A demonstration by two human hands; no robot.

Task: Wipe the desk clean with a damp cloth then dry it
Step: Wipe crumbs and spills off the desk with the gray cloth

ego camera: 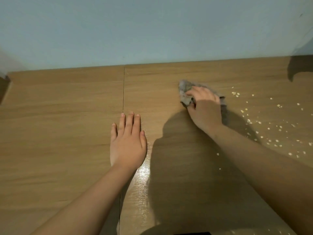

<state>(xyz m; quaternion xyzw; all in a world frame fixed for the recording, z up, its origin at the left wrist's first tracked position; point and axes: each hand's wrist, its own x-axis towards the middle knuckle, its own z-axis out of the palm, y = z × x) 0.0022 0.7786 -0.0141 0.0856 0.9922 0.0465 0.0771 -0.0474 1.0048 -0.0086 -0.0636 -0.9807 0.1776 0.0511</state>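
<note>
Grey cloth on wooden desk

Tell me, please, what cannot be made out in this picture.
Head view:
cloth: partly under the right hand; dampness unclear.
specks right of it: too small to identify.
dark shape, far right: cut by the edge, shadowed.
brown thing, far left: cut by the edge.

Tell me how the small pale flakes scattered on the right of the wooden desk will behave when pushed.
The small pale flakes look thin and loose, so they probably slide and scatter rather than roll. The crumpled grey cloth under the right hand may catch some; if damp, they could cling.
</note>
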